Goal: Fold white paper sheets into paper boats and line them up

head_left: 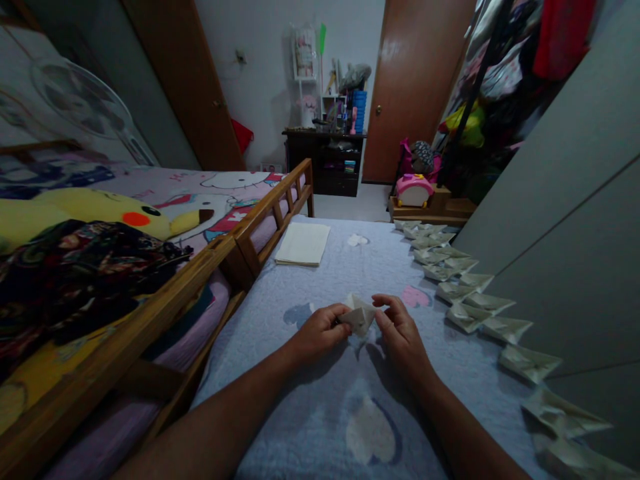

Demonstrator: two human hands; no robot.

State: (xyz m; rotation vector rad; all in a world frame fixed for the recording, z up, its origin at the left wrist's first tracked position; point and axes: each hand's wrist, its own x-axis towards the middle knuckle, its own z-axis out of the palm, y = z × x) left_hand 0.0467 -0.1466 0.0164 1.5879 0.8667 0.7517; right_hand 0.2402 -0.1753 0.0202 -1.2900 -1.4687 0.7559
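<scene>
A pale blue quilted bedspread (300,427) carries a stack of cream paper (303,243) and a long row of folded paper pieces (467,317).

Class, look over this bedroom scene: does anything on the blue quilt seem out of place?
Possibly: a small white scrap lies loose on the quilt, just beyond the paper stack and apart from the tidy row of folded pieces. It looks stray, though it's too small to rule out a quilt motif.

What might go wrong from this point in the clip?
The folded paper pinched between the left hand and right hand might crease unevenly or tear. The right forearm lies near the row of folded paper pieces and might knock them. The soft quilt may make pressing folds harder.
</scene>
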